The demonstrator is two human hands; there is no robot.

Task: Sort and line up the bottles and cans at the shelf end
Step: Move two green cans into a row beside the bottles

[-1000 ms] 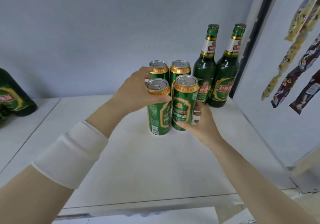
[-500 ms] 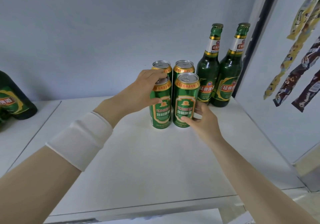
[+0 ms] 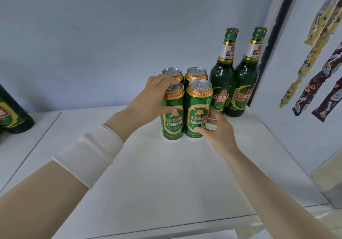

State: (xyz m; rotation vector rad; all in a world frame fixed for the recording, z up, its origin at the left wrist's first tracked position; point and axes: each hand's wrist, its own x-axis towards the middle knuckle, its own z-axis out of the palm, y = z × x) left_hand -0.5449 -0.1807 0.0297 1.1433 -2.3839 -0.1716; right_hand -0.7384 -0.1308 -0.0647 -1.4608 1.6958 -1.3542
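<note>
left hand [image 3: 148,101] wraps fingers round the near-left can [image 3: 174,125]; right hand [image 3: 217,130] pinches the near-right can [image 3: 198,105]; both upright on the shelf [image 3: 166,174].

Left hand [image 3: 148,101] around front-left can [image 3: 173,125], right hand [image 3: 216,133] around front-right can [image 3: 198,109], both upright on white shelf [image 3: 148,174]

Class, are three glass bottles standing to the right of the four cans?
No, only two stand there: one bottle beside the cans, a second bottle by the side wall.
</note>
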